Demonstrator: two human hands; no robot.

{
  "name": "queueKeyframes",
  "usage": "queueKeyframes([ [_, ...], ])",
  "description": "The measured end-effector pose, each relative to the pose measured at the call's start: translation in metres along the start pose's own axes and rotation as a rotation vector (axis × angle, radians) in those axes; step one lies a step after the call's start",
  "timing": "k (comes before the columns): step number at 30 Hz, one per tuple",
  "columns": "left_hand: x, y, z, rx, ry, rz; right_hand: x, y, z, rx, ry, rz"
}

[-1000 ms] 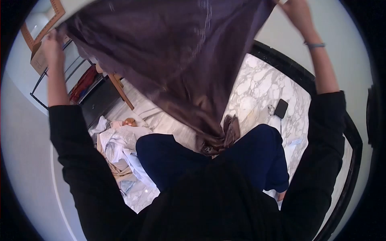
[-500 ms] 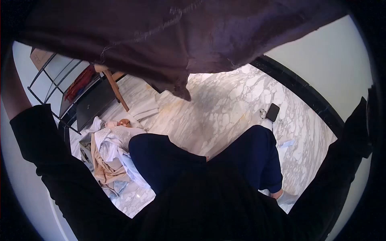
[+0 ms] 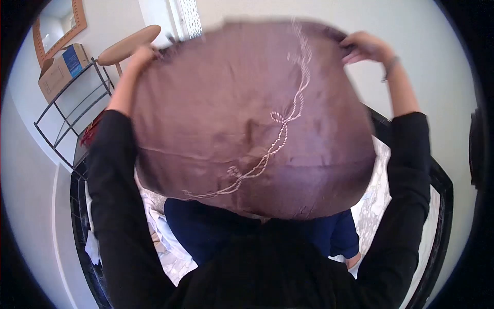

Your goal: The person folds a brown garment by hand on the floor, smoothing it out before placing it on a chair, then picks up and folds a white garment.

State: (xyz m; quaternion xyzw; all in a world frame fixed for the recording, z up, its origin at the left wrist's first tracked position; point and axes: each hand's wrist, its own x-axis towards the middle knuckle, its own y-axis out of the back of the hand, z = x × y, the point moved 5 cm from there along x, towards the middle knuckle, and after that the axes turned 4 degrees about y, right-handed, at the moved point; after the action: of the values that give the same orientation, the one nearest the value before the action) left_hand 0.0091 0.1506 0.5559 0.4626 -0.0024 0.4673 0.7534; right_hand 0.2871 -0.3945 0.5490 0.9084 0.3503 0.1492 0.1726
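Observation:
A brown, shiny cloth (image 3: pixel 216 113) with a curling stitched line of pale embroidery hangs spread out in front of me, above my lap. At its upper left corner, my left hand (image 3: pixel 146 54) is closed on the edge; its fingers are partly blurred. My right hand (image 3: pixel 366 47) pinches the upper right corner between thumb and fingers. Between the two hands the cloth is stretched wide, and its lower edge hangs over my knees. It hides most of the floor ahead.
To the left stands a black metal rack (image 3: pixel 67 121) with a cardboard box (image 3: pixel 62 72) and red fabric (image 3: pixel 91 131). A wooden board on a stand (image 3: pixel 128 45) is behind my left hand. Pale clothes (image 3: pixel 159 226) lie on the marble floor by my left leg.
The cloth has come down from overhead to hang in front of me. Both hands have come into view at its upper corners, and the cloth now covers the floor view.

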Motion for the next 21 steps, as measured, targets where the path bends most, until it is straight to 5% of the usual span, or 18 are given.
queueKeyframes([
  [2,-0.033,-0.062,-0.034,-0.579,0.486,-0.152,0.042,-0.019,0.047,0.036,-0.150,0.083],
  [5,0.005,-0.081,-0.024,-0.660,0.375,-0.092,0.105,-0.004,0.040,-0.118,0.181,0.284],
  [7,0.056,-0.033,0.014,-0.395,-0.063,0.220,0.138,0.030,-0.012,-0.522,0.311,0.370],
  [8,0.053,-0.005,0.039,-0.480,-0.086,0.398,0.118,0.040,-0.047,-0.444,0.292,0.602],
  [10,0.099,0.079,0.055,-0.267,-0.311,0.821,0.087,0.068,-0.101,-0.227,0.626,0.759],
  [11,0.088,0.116,0.073,-0.186,-0.268,0.931,0.069,0.080,-0.124,-0.114,0.791,0.831],
  [12,0.020,0.125,0.112,-0.596,-0.384,0.872,0.026,0.065,-0.149,-0.186,0.898,0.857],
  [13,-0.011,0.147,0.134,-0.521,-0.553,1.231,-0.022,0.046,-0.166,-0.257,1.005,0.879],
  [14,-0.025,0.172,0.138,-0.821,-0.813,0.854,-0.044,0.057,-0.171,-0.267,1.044,1.016],
  [16,-0.040,0.182,0.086,-1.051,-0.831,0.676,-0.085,0.073,-0.160,0.084,1.356,0.913],
  [18,-0.050,0.194,0.031,-1.273,-0.837,0.484,-0.124,0.042,-0.130,-0.058,1.514,0.978],
  [21,-0.133,0.146,0.009,-1.241,-0.821,0.766,-0.145,0.088,-0.051,0.032,1.158,0.785],
])
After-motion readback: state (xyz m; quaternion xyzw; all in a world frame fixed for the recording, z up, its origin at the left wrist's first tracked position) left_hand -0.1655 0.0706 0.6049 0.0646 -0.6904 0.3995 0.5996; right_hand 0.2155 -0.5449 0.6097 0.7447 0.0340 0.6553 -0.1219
